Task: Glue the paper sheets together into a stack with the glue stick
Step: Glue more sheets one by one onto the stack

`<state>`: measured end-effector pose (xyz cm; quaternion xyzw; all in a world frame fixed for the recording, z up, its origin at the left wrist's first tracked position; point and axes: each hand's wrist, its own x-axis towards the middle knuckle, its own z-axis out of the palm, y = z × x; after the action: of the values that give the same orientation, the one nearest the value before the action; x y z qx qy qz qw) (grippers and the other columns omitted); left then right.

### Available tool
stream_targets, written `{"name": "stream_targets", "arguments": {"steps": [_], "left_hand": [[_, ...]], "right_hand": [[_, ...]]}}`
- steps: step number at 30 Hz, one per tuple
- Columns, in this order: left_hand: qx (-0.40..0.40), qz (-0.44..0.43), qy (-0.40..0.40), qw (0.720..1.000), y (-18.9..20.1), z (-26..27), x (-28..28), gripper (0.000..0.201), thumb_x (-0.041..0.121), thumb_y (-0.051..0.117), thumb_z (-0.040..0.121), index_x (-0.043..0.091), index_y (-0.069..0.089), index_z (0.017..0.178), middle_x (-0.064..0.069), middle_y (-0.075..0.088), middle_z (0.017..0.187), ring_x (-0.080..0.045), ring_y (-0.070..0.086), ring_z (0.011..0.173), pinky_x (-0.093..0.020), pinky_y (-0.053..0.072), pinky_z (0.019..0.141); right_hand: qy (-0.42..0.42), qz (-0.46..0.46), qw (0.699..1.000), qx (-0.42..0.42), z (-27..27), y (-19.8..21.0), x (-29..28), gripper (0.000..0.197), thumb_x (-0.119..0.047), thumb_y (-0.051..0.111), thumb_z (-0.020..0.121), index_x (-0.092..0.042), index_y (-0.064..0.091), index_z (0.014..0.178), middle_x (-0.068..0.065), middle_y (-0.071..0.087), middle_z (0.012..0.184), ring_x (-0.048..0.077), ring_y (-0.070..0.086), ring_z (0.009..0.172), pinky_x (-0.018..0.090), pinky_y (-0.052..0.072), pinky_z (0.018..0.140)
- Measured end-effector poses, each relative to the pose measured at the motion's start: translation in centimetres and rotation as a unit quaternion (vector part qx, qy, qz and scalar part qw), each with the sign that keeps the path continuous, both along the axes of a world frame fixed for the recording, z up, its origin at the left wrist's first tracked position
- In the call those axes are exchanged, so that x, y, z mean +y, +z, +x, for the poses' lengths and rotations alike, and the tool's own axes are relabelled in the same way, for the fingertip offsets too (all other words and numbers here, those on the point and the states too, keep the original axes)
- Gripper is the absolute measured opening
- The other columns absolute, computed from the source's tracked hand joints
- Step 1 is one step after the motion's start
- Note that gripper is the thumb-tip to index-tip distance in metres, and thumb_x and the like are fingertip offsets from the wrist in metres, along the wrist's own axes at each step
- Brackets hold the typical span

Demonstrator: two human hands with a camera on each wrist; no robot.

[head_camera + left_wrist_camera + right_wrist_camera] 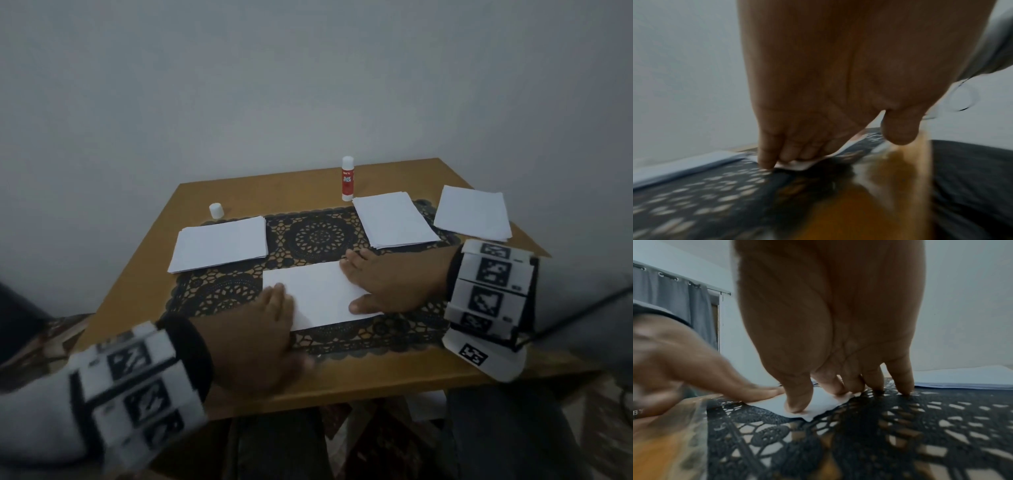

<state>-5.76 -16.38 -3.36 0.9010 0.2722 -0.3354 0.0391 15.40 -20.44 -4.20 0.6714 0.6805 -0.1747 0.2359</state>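
Pressing the middle sheet [320,291] flat near the surface's front edge, left hand [263,329] and right hand [387,281] lie with straight fingers on its ends. Next likely needs the uncapped glue stick [347,179] at the back edge.

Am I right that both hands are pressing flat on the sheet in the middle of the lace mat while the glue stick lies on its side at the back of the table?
Not quite: the head view shows the glue stick standing upright, not lying down. The rest holds: left hand and right hand press the sheet on the lace mat.
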Motion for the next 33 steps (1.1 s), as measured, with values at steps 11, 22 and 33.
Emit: {"name": "stream_targets", "arguments": {"steps": [11,22,33], "left_hand": [[-0.014,-0.024,-0.024,0.999,0.0,1.6,-1.8,0.093,0.069,0.022,0.090,0.008,-0.016,0.148,-0.013,-0.024,0.154,-0.024,-0.015,0.145,-0.042,0.008,0.121],[0.023,0.033,0.060,0.997,-0.1,0.0,0.7,0.092,0.068,0.021,0.091,0.008,-0.021,0.146,-0.014,-0.025,0.154,-0.026,-0.014,0.146,-0.041,0.007,0.121],[0.011,0.026,0.082,0.996,0.3,0.5,0.6,0.093,0.068,0.021,0.091,0.005,-0.017,0.148,-0.015,-0.021,0.156,-0.027,-0.012,0.146,-0.041,0.008,0.120]], "right_hand": [[0.010,0.012,1.000,-0.013,0.0,-0.4,0.5,0.083,-0.053,0.033,0.100,-0.005,-0.009,0.153,0.012,-0.014,0.161,0.029,-0.004,0.150,0.043,0.010,0.121],[0.021,0.021,1.000,-0.010,0.8,-0.3,0.5,0.084,-0.053,0.038,0.099,-0.009,-0.008,0.154,0.010,-0.012,0.162,0.027,0.000,0.150,0.039,0.010,0.121],[0.022,0.024,0.999,-0.009,0.5,-0.1,0.3,0.083,-0.052,0.038,0.099,-0.011,-0.007,0.154,0.009,-0.012,0.162,0.025,-0.001,0.150,0.039,0.010,0.120]]}}
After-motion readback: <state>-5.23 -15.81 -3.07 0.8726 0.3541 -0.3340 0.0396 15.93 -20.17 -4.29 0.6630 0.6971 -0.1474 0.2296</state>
